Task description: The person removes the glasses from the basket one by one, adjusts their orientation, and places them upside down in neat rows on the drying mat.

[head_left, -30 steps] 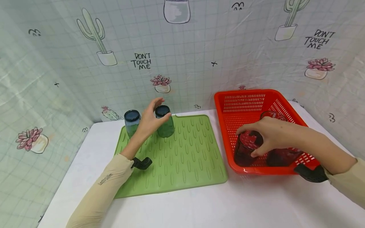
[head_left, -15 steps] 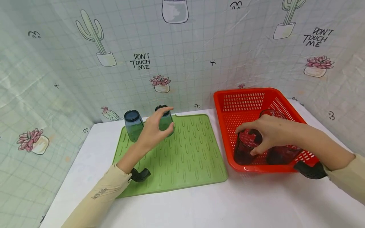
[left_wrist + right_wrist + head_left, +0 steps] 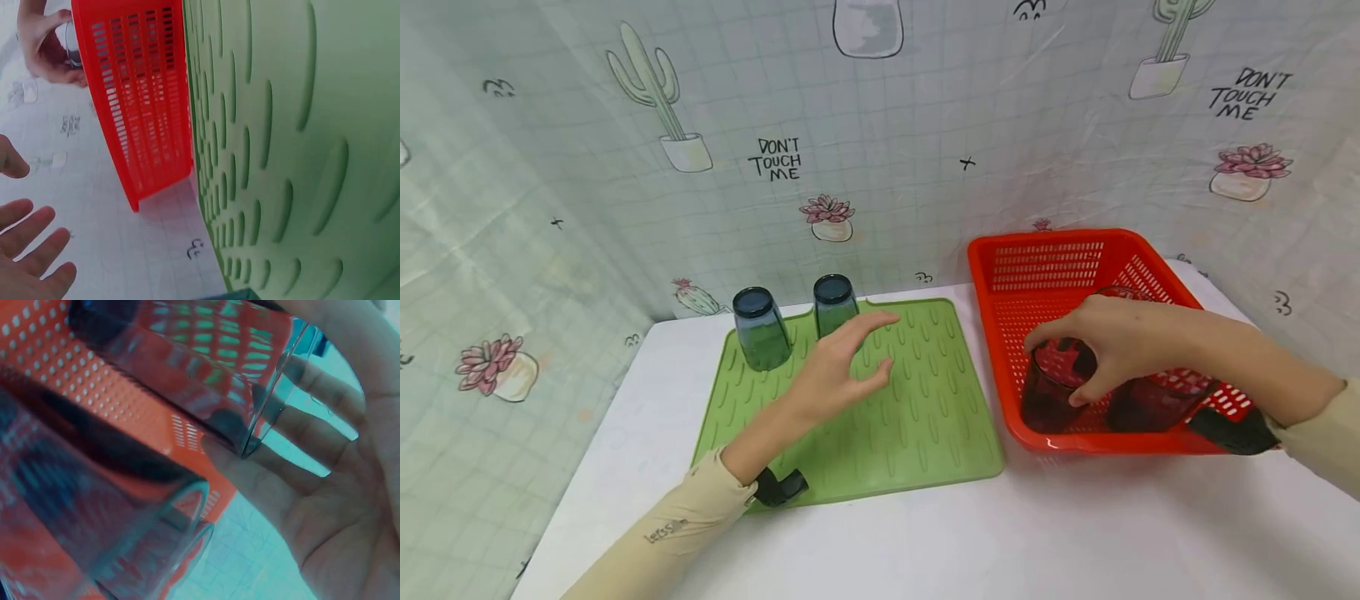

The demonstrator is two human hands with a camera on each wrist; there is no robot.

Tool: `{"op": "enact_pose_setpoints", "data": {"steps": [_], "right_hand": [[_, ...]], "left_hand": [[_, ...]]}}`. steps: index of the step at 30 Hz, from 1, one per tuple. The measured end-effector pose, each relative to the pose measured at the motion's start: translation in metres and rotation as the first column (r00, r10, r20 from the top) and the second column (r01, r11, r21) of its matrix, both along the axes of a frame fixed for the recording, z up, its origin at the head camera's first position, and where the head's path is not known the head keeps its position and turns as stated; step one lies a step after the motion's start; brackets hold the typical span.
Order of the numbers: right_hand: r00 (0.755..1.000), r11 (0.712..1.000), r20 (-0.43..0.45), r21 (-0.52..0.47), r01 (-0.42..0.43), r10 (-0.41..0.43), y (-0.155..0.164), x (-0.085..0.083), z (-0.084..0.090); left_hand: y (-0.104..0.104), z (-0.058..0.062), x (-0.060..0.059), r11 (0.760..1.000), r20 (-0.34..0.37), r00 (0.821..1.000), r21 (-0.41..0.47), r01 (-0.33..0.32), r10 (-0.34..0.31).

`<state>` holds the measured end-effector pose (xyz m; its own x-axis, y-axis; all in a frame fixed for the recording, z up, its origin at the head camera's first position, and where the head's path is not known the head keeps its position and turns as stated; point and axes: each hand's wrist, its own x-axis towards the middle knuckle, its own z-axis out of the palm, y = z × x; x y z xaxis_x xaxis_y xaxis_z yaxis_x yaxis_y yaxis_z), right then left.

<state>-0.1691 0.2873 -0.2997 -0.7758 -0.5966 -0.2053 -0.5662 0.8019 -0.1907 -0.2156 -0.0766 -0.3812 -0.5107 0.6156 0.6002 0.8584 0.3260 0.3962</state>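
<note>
My left hand (image 3: 835, 375) hovers over the green ridged mat (image 3: 925, 433), thumb and fingers spread apart with nothing between them. Two bluish drinking glasses stand upside down at the mat's back edge: one glass (image 3: 763, 333) at the left and another glass (image 3: 833, 310) just beyond my left hand. In the red basket, my right hand (image 3: 1108, 337) grips an upright glass (image 3: 1047, 404) near its rim, thumb on the near side and fingers on the far side. The right wrist view shows this glass (image 3: 187, 381) with fingers around its mouth.
The red perforated basket (image 3: 982, 283) stands right of the mat on a white table (image 3: 925, 550). Inside it, another glass (image 3: 1150, 407) sits beneath my right wrist, and a further glass (image 3: 1123, 293) behind is mostly hidden. A patterned cloth (image 3: 910, 150) hangs close behind.
My left hand has come away from the back glass on the mat, moving right and toward me. That glass stays upside down. My right hand keeps its place on the basket glass.
</note>
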Motion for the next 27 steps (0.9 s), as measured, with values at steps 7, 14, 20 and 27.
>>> {"op": "enact_pose_setpoints", "data": {"steps": [7,14,20,27], "right_hand": [[0.996,0.996,0.002,0.02,-0.087,0.087,-0.002,-0.003,0.007],[0.991,0.998,-0.126,-0.004,-0.055,0.054,-0.001,0.002,0.017],[0.968,0.994,-0.251,-0.093,-0.051,0.026,0.004,0.009,0.027],[0.942,0.986,-0.335,-0.158,-0.06,0.003,0.011,0.017,0.038]], "left_hand": [[0.007,0.003,0.014,0.999,-0.014,0.999,0.009,0.053,-0.053],[0.013,0.001,0.021,0.995,-0.003,0.995,0.025,0.096,-0.096],[0.018,0.002,0.026,0.993,0.036,0.992,0.024,0.118,-0.119],[0.025,0.006,0.031,0.993,0.055,0.992,0.007,0.115,-0.115]]}}
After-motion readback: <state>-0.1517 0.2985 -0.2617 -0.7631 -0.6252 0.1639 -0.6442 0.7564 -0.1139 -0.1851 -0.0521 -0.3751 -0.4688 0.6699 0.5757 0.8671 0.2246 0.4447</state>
